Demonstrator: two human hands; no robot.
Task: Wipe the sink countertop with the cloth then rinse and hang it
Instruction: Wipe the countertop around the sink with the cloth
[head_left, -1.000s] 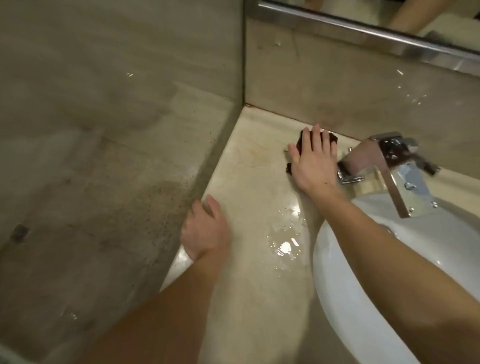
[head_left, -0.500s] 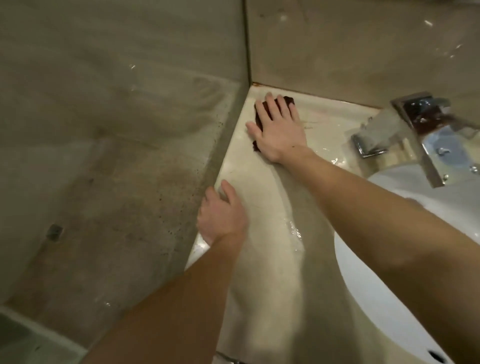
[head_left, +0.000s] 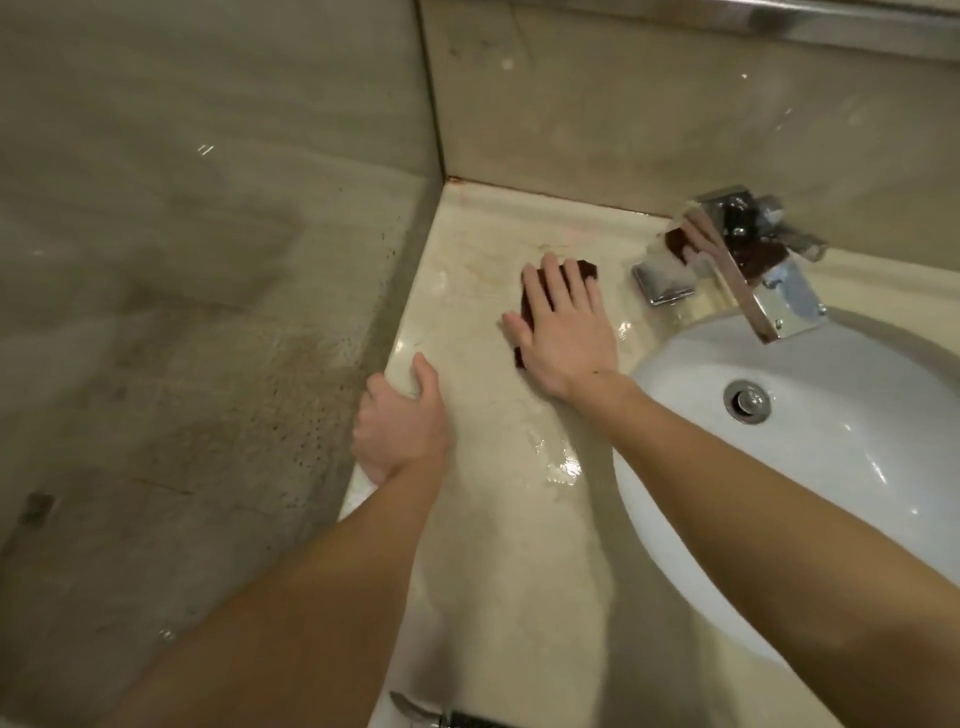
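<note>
Shiny metal object (head_left: 441, 718) at the bottom edge, mostly cut off, can't tell what it was. Both bare forearms reached up from the near edge. Left hand (head_left: 402, 426) gripped the left edge of the beige countertop (head_left: 483, 545): thumb lay on top, fingers curled down over the side. Small water puddle (head_left: 561, 467) sat on the counter between the two arms, just beside the white sink (head_left: 675, 467). Drain (head_left: 747, 401) showed in the basin. Right hand (head_left: 566, 332) lay flat, fingers straight and slightly spread, pressing on the dark cloth (head_left: 589, 270). The cloth lay on the counter left of the chrome faucet (head_left: 748, 260), not touching it, mostly hidden under the palm. Counter surface looked wet around it. Beyond that, beige wall tiles (head_left: 623, 104) met in the corner, with metal trim (head_left: 831, 23) along the top.
</note>
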